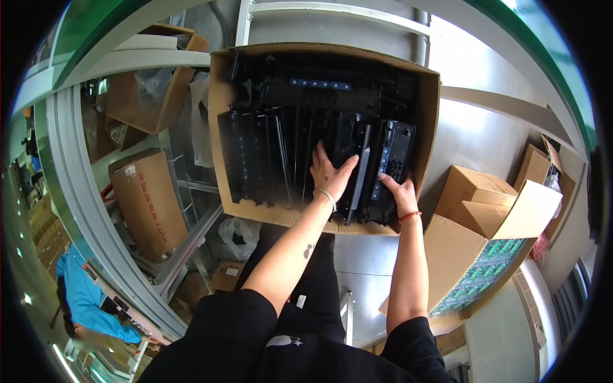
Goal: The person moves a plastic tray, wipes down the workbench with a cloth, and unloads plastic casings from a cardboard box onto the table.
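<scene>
A large open cardboard box [325, 50] holds several long black plastic parts, most standing on edge side by side. Inside it, my left hand [332, 173] reaches among the upright parts near the middle, thumb and fingers apart, around a dark part that I cannot make out clearly. My right hand [401, 195] is at the box's right side, its thumb on a black part with a row of bluish dots [397, 150] and its fingers over the outer edge. Between my hands stands a thin part with a grey edge [359, 179]. Another black part with bluish dots [320, 84] lies across the far end.
At the right stands an open carton [460, 246] with green-patterned pieces inside. A closed carton with red print [150, 201] and an open carton [150, 96] are at the left, beyond a metal frame [89, 166]. A person in blue [89, 297] is at the lower left.
</scene>
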Tool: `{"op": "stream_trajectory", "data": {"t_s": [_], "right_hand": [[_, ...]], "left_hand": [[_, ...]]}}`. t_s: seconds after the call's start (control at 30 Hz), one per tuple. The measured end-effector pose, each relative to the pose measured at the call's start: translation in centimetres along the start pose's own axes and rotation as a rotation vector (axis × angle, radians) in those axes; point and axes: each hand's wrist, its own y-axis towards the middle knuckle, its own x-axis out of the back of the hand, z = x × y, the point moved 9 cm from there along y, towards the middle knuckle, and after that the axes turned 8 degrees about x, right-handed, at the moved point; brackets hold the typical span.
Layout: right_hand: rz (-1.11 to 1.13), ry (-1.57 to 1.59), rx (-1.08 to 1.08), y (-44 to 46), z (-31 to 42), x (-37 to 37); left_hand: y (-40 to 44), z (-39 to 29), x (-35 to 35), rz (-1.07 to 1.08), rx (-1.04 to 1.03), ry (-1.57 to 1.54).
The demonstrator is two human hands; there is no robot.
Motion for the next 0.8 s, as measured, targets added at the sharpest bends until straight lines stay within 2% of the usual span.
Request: {"op": "stream_trajectory", "data": {"t_s": [0.13, 0.27, 0.37, 0.43, 0.53, 0.67, 0.77, 0.8], "right_hand": [[0.007, -0.113, 0.017, -0.4, 0.5, -0.1], [-0.007, -0.082, 0.093, -0.6, 0.9, -0.4], [-0.021, -0.170, 0.154, -0.9, 1.4, -0.3], [-0.027, -0.210, 0.188, -0.8, 1.6, -0.4], [-0.060, 0.140, 0.065, 0.0, -0.4, -0.6], [-0.033, 0.129, 0.038, 0.4, -0.7, -0.4], [0.034, 0.146, 0.013, 0.8, -1.0, -1.1], [0.060, 0.151, -0.002, 0.7, -1.1, -1.3]], "left_hand": [[0.4, -0.8, 1.3, 0.047, 0.118, -0.078], [0.8, -0.8, 0.6, 0.163, 0.065, 0.174], [-0.2, -0.8, 0.2, 0.295, 0.037, -0.215], [0.2, -0.3, 0.0, 0.269, -0.008, -0.157], [1.2, 0.6, -0.3, 0.221, -0.100, -0.038], [2.7, 1.4, -2.0, 0.364, -0.110, 0.089], [1.4, -1.1, -2.0, 0.658, -0.111, -0.369], [1.3, -1.0, -1.7, 0.658, -0.112, -0.368]]}}
